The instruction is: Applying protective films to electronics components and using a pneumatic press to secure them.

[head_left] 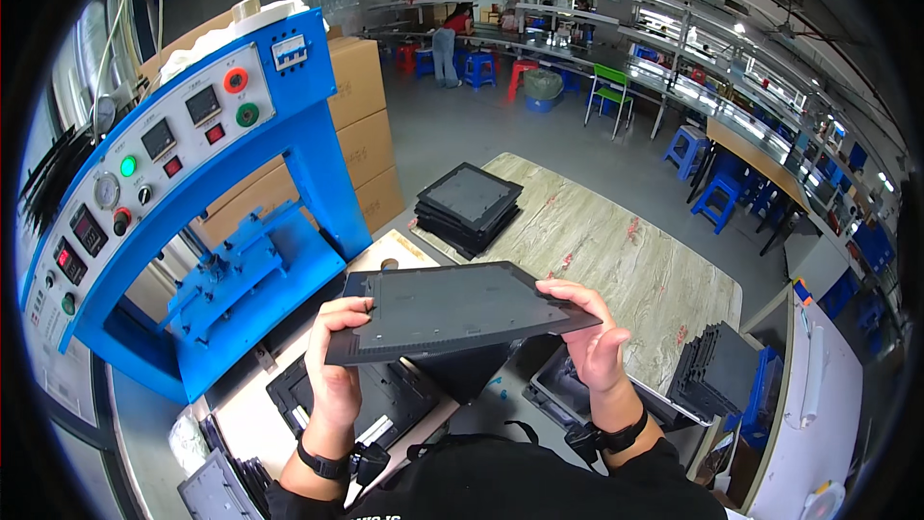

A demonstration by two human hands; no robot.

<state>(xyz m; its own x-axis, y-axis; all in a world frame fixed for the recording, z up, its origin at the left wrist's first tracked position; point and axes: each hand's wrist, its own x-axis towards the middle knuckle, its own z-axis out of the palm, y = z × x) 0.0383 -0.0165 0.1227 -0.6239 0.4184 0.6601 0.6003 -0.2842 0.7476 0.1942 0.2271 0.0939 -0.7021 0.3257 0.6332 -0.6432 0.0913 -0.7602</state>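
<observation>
I hold a flat black plastic panel (452,303), shaped like a laptop bottom cover with small slots and holes, tilted in front of my body. My left hand (332,356) grips its left edge, fingers curled over the top face. On the right edge, my right hand (592,332) has its fingers on the upper corner, with the thumb apart from the panel. Beneath the panel, a black fixture or frame (404,404) lies on a light wooden board, partly hidden by the panel and my left forearm.
At left stands a blue press machine (332,169) with buttons and displays. Black panels form one stack (469,197) on the marbled table (616,250), another stack (717,366) at its right, and more (221,486) at lower left. Cardboard boxes (366,125) stand behind the press.
</observation>
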